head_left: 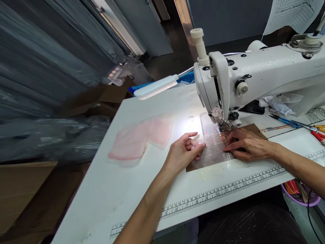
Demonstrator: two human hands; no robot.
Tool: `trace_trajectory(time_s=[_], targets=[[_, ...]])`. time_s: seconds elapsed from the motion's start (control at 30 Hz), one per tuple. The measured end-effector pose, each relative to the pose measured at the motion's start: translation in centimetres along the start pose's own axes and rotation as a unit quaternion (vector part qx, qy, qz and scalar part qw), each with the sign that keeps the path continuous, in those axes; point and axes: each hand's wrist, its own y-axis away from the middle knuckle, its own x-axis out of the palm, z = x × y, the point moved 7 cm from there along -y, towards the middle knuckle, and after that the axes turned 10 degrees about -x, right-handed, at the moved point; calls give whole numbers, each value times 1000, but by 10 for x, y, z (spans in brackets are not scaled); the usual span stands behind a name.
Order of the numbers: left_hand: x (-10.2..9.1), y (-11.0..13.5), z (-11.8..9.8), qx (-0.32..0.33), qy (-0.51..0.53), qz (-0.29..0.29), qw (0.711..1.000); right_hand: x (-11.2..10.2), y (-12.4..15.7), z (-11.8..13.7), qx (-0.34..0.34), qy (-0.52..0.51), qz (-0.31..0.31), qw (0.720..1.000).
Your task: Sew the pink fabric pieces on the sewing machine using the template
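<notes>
A piece of thin, see-through fabric point(210, 149) lies under the needle area of a white sewing machine point(254, 81), in front of its presser foot point(223, 126). Its left edge is pinched by my left hand point(186, 147), thumb against curled fingers, the index finger stretched out. My right hand point(245, 144) is bent over the fabric's right side, thumb and fingertips closed on it close to the foot. Small red marks point(222, 138) show on the fabric near the foot. Further left on the table lies a blurred pale pink sheer piece point(142, 135).
A printed ruler point(218, 194) runs along the front of the white table point(101, 203). On the right lie blue-handled snips point(286, 121), red-handled scissors point(317, 137) and a dark phone point(252, 107). A lamp point(156, 86) reaches over the table's back. A purple basket point(313, 200) hangs below.
</notes>
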Motion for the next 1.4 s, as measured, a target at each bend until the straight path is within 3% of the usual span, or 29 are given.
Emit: trace_trajectory(time_s=[0.13,0.23,0.27,0.33,0.43,0.5,0.63,0.73,0.93,1.17,1.4], targets=[[-3,-2,2,17,-34,3,999,1,-1,2,-1,21,10,1000],[-13,1,-11,143,-141,-92,975,1,-1,2,-1,24,10,1000],[-14,6,-20,215,-189,-139,948,1,-1,2,-1,25,9,1000],[-3,19,-36,371,-286,-189,863,1,-1,3,1,28,9,1000],[32,31,-44,538,-392,-126,736,1,0,3,-3,31,0,1000],[48,29,-43,575,-437,-82,686,1,0,3,-5,37,-11,999],[60,14,-40,564,-508,-54,649,4,1,0,0,44,-29,999],[60,-1,-39,513,-550,-48,657,5,0,-7,18,63,-42,997],[54,-16,-40,423,-544,2,724,9,0,-13,49,70,-33,996],[48,-16,-37,418,-490,24,764,10,2,-12,71,74,-25,994],[49,-14,-37,440,-467,23,767,7,1,-8,56,67,-39,995]])
